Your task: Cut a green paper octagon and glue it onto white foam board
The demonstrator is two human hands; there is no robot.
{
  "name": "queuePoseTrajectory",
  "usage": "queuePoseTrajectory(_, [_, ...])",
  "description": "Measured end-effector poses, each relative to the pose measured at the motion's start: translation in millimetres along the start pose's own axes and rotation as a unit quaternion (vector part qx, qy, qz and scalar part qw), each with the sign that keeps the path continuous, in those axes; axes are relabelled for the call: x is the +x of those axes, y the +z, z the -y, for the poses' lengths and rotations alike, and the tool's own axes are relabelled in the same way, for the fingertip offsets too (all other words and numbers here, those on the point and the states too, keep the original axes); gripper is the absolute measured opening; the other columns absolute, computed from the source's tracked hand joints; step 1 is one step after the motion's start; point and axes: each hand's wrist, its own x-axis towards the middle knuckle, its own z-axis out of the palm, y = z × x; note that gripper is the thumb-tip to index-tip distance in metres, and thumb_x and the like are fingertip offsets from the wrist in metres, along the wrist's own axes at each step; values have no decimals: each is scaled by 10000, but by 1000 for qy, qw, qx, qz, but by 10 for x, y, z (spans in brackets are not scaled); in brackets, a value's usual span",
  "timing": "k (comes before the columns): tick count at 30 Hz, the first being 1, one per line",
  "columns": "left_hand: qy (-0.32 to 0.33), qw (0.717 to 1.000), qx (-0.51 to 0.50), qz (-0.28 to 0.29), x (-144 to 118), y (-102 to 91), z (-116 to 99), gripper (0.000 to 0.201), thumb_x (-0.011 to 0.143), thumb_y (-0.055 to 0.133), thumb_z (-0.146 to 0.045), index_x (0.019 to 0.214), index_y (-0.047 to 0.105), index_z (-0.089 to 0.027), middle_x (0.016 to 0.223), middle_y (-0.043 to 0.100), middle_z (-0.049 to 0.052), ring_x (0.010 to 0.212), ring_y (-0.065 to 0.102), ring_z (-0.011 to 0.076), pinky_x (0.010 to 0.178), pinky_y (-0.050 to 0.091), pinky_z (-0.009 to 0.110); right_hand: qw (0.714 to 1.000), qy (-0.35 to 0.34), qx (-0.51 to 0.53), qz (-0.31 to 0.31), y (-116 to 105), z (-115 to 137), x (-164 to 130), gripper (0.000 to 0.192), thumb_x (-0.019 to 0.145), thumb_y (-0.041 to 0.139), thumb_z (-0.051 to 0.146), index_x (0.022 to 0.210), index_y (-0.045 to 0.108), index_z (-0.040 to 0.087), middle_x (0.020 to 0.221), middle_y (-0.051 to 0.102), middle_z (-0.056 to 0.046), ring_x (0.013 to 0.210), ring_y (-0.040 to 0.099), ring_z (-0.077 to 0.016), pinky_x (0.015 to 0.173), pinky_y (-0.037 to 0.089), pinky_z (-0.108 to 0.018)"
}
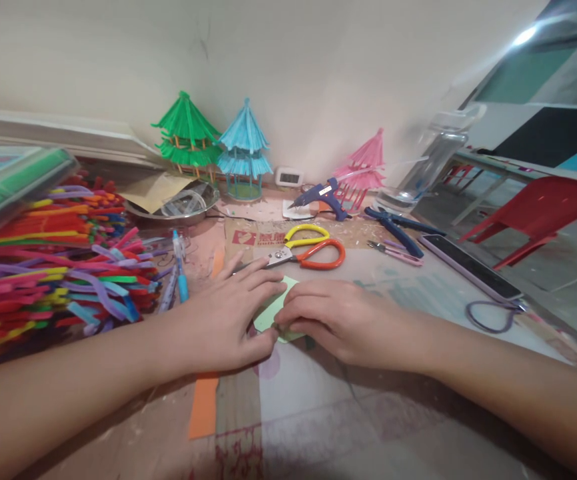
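Note:
A small piece of pale green paper (270, 315) lies on the work surface between my hands, partly covered by them. My left hand (213, 320) is spread over its left side, fingers stretched toward the scissors, with the thumb by the near edge. At the paper's right side, my right hand (351, 321) has its fingers drawn together in a pinch. What sits between those fingertips is hidden. Just beyond the paper lie scissors (313, 248) with one yellow and one orange-red handle, their blades partly behind my left fingers.
Pipe cleaners (58, 267) are heaped at left beside pens (181, 270). Green (186, 133), blue (245, 150) and pink (366, 167) pavilion models stand along the wall. A glue gun (324, 195), pliers (396, 227) and phone (471, 267) lie toward the right. An orange strip (202, 407) lies nearby.

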Motion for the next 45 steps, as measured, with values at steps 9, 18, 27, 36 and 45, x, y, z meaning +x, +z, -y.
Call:
queuePoseTrajectory(9, [6,999,33,-21,-10,-2,-24,482,838,598,-362,1288,575,-190,1377,592,129,1388,423,377,1179,222,647,996,62,30,-59,22,-116,-23,221,961,434,92,1094,595,161,1063,669,-116,1024,636,-207,869,549,-372])
queuePoseTrajectory(18, [25,996,48,-67,1,-48,-31,338,948,407,-277,1135,667,-168,1149,703,106,1155,616,290,1196,187,628,988,71,52,-129,94,-251,-70,204,930,439,91,1084,528,190,1012,622,-99,980,620,-225,813,542,-383])
queuePoseTrajectory(27, [32,995,12,-97,26,-22,75,264,947,457,-236,1004,714,-230,941,702,38,933,645,213,1137,310,569,985,77,22,-152,95,-424,-76,201,934,454,110,1091,549,191,1022,638,-92,957,628,-217,820,531,-384])
queuePoseTrajectory(36, [33,997,6,-75,25,-13,46,254,899,555,-333,1040,706,-186,1046,641,91,1009,582,276,994,424,544,989,71,66,-111,1,-246,-54,130,946,507,154,1007,618,184,902,687,-53,809,638,-170,706,527,-291])
queuePoseTrajectory(45, [78,996,-6,-46,50,-18,48,260,933,483,-266,1071,701,-233,1234,656,65,1219,534,274,1089,383,510,998,58,28,15,-5,-25,-50,125,951,527,125,899,630,174,870,696,-51,797,627,-165,726,505,-282])
